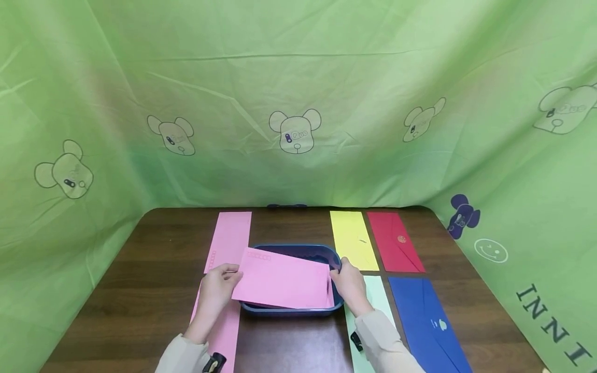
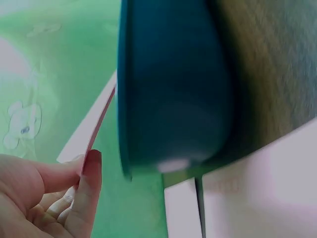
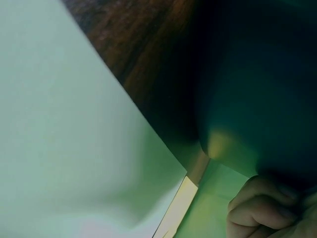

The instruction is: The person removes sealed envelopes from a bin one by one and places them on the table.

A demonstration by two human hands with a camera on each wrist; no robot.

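A dark blue basin (image 1: 298, 312) stands at the middle of the table. Over its opening lies a pink envelope (image 1: 282, 280), with a row of small printed boxes at its upper left; a second pink edge shows at its right end. My left hand (image 1: 215, 290) pinches the envelope's left edge between thumb and fingers, as the left wrist view also shows beside the basin wall (image 2: 168, 89). My right hand (image 1: 351, 286) grips the basin's right rim, its thumb close to the envelope's right end. In the right wrist view, curled fingers (image 3: 260, 208) press against the basin's side.
Pink envelopes (image 1: 228, 235) lie in a column left of the basin. To the right lie a yellow envelope (image 1: 353, 241), a red envelope (image 1: 392, 241), a pale green envelope (image 1: 375, 295) and a blue envelope (image 1: 426, 316). Green printed curtains (image 1: 294, 176) surround the wooden table (image 1: 121, 290).
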